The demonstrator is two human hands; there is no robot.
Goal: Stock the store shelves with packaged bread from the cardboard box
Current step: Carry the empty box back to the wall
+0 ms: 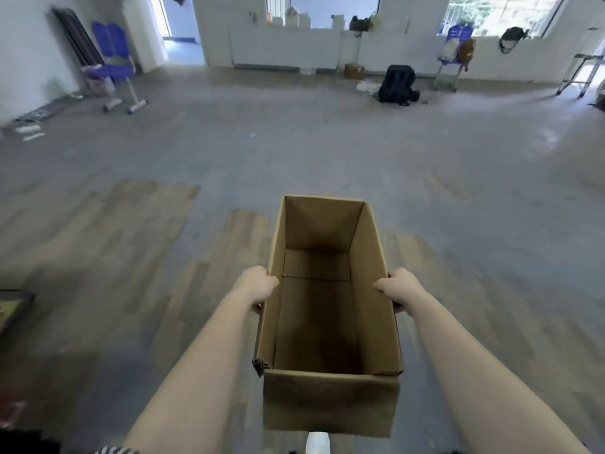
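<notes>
Two hands carry the box [330, 309] at 6 o'clock: left hand [257, 286] clamps its 9 o'clock wall, right hand [401, 290] its 3 o'clock wall. Inside shows only bare cardboard.

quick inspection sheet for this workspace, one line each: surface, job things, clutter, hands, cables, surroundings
surface: grey floor with wood-look plank patches; no table or shelf in view
job's things: cardboard box, open on top and empty inside; no packaged bread seen
clutter: black backpack on the floor by the far wall; blue chair at far left
hands: left hand grips the box's left wall; right hand grips its right wall
cables: nothing seen
surroundings: white walls with windows at the back; ladder at far right
</notes>
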